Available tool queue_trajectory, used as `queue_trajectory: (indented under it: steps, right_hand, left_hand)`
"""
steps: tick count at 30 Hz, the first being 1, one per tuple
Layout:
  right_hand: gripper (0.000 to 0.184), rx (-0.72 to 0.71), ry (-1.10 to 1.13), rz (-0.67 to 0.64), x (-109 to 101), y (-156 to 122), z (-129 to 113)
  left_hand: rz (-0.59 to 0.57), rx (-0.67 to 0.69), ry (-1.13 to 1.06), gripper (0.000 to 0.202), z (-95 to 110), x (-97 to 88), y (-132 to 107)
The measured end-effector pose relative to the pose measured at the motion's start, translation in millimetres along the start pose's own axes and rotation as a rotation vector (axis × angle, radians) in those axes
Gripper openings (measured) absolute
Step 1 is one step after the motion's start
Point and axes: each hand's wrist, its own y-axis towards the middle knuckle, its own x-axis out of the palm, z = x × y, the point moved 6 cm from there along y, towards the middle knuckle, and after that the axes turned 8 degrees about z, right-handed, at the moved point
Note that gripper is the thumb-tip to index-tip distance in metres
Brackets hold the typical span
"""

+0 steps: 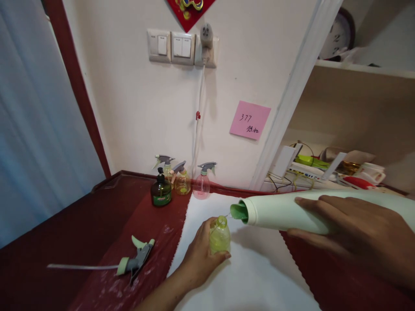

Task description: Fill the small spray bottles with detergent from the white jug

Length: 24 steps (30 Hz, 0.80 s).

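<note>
A small yellow-green bottle (pixel 219 235) stands uncapped on the white cloth (pixel 246 276), near the middle of the surface (pixel 65 233); how full it is I cannot tell. The left hand (pixel 197 257) wraps it from 8 o'clock, fingers (pixel 223 255) curled closed around its body. From 3 o'clock a large pale jug (pixel 292 211) lies nearly level, its green spout (pixel 239 211) just above and beside the bottle's mouth. The right hand (pixel 353 233) grips the jug, fingers (pixel 311 201) spread over its top and side. At 9 o'clock a loose spray head (pixel 138 258) with its tube lies on the red surface. At 11 o'clock stand a dark pump bottle (pixel 161 190) and three spray bottles (pixel 181 179), one pink.
</note>
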Motion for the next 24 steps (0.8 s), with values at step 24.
queue_trajectory:
  steps: [24]
  right_hand:
    - [0.050, 0.357, 0.226, -0.061, 27, -25, 5]
  left_hand:
    - [0.018, -0.022, -0.039, 0.076, -1, -0.8, 0]
